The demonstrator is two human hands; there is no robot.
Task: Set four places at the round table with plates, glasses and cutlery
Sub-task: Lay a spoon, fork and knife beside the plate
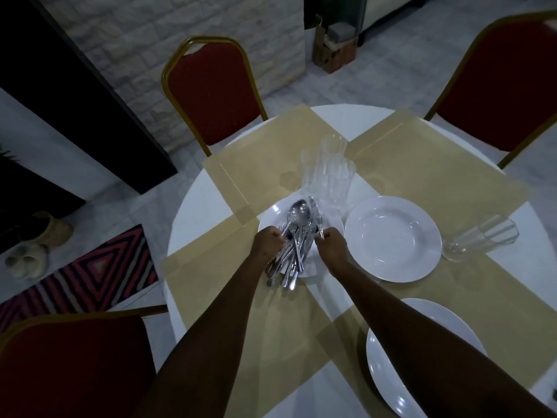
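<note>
A bundle of cutlery (297, 236) lies on a white plate (272, 215) near the table's middle. My left hand (268, 244) grips the bundle from the left. My right hand (333, 244) is closed on a knife (315, 214) that points away from me. A second white plate (393, 238) sits to the right on a gold placemat (452, 188). A third plate (422, 357) lies near me, partly under my right arm. Several clear glasses (330, 170) stand clustered behind the cutlery plate. One more glass (479, 239) stands at the right.
The round white table (199, 209) carries several gold placemats. Red chairs with gold frames stand at the far left (211, 89), far right (500, 86) and near left (75, 366). A striped rug (90, 276) and slippers (27, 260) lie on the floor to the left.
</note>
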